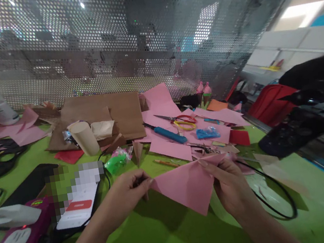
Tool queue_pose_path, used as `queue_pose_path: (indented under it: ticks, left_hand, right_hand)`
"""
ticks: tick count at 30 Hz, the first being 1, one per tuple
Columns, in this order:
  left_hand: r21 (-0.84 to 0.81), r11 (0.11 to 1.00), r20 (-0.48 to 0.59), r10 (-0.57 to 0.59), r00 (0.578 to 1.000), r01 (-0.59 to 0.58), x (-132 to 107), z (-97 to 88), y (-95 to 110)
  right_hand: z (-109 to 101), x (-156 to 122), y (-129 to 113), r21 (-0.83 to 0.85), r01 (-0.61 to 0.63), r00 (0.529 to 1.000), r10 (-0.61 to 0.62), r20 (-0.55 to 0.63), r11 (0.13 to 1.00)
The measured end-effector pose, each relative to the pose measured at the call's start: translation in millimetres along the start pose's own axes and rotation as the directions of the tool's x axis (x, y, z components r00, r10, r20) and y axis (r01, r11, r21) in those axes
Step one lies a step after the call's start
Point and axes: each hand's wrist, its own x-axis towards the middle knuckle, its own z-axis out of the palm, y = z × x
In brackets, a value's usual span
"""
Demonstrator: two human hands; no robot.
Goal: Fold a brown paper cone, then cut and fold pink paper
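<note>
A folded pink paper sheet hangs between both hands just above the green table. My left hand pinches its left corner with closed fingers. My right hand grips the paper's right upper edge, fingers curled round it. Behind the hands lie a pencil, red-handled scissors and a blue-handled tool on loose pink sheets.
A phone and a magenta power strip sit at the left. Brown paper, a cardboard roll and a green packet lie further back. A black cable loops at the right. A perforated metal screen backs the table.
</note>
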Motion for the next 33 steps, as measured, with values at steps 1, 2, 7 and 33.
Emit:
queue_pose_path:
  ticks: [1,2,7,33]
  left_hand:
    - [0.011,1.000,-0.005,0.011,1.000,-0.011,0,0.0,1]
    - [0.023,0.999,-0.011,0.023,1.000,-0.022,-1,-0.1,2]
    - [0.028,0.998,0.020,0.054,0.998,-0.054,-2,1.8,11]
    - [-0.004,0.990,0.057,0.143,0.988,-0.143,3,37.6,3]
  right_hand:
    - [0,0,0,-0.006,0.006,1.000,-0.006,0.000,1.000]
    - [0,-1,0,-0.012,0.009,1.000,-0.009,0.001,1.000]
    - [1,-5,2,-0.081,-0.001,0.997,0.007,0.073,0.997]
    - [21,-22,9,-0.153,-0.197,0.937,0.232,0.262,0.968]
